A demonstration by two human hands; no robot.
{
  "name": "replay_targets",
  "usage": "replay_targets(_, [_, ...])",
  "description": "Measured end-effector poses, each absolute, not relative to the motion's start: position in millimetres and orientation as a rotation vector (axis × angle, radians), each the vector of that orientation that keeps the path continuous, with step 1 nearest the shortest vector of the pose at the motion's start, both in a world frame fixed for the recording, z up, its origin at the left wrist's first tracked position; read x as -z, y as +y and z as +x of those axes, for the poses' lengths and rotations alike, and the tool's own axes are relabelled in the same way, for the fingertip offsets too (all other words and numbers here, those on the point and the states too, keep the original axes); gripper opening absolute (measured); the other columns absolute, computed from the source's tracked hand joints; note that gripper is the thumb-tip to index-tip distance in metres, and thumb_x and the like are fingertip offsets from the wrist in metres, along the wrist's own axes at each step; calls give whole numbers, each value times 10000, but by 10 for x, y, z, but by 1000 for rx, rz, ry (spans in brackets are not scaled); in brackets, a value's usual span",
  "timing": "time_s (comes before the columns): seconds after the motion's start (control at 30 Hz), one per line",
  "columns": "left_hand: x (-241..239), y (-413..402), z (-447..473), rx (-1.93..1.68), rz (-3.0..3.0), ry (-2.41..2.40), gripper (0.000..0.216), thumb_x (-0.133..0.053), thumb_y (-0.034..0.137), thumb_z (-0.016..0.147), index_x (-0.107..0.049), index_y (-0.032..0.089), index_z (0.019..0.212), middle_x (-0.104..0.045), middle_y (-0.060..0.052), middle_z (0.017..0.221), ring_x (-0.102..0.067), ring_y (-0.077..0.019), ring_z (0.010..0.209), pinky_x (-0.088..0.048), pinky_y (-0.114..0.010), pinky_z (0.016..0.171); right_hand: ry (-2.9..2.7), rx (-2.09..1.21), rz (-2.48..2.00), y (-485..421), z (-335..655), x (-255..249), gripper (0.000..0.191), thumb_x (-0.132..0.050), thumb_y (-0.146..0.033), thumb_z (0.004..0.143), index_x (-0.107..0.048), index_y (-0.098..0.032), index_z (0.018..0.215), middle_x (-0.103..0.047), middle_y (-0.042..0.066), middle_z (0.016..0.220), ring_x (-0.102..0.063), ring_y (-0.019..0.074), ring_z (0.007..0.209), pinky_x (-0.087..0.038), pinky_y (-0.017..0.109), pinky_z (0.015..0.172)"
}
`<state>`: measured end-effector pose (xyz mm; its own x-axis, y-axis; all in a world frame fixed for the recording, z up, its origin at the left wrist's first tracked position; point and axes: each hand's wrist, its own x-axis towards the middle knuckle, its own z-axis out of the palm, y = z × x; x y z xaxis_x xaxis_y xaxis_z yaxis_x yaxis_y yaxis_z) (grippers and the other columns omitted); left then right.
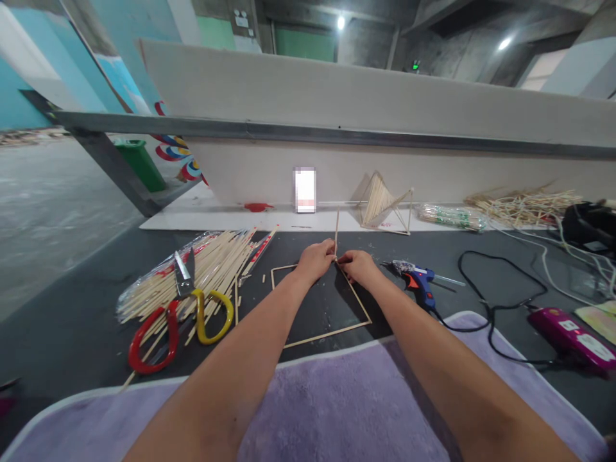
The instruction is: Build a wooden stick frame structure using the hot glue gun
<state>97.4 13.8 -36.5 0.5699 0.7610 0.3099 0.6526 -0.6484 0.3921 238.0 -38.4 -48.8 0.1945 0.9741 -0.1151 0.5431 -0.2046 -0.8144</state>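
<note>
A four-sided frame of thin wooden sticks [327, 335] lies flat on the dark tabletop, partly hidden by my left forearm. At its far right corner my left hand [315, 258] pinches an upright wooden stick [337, 224] near its lower end. My right hand [360, 268] is closed at the same corner, its fingertips pressed to the joint; what exactly they grip is too small to make out. Right of that hand lies a blue glue gun [421, 282] with an orange trigger and a clear glue stick in its back.
Scissors [183, 289] with red and yellow handles rest on a bag of wooden sticks [221, 256] at left. A small stick model [378, 202] stands at the back. Purple cloth [337, 404] covers the front. Right are a black cable [495, 308] and a magenta box [572, 337].
</note>
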Motion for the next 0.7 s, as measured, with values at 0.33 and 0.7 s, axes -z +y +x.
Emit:
replay_targets(0.33, [355,138,975,-660,2564,1185,109,-571,247,753,-547,225,857,-626,0,812,-562,-157,767,-365,-239,657,-1411,-872,-1837,-388,2373,473,130,-573,-162,717,-664,-158,811,-543,-35,483,-519,90,379,-429,161,353])
replay_targets(0.7, [354,135,977,-666,2569,1182,101,-564,236,756,-553,229,856,-623,8,801,-565,-153,762,-369,-236,649,-1443,-861,-1828,-387,2389,490,131,-585,-180,717,-664,-163,820,-588,-22,534,-529,90,392,-445,169,361])
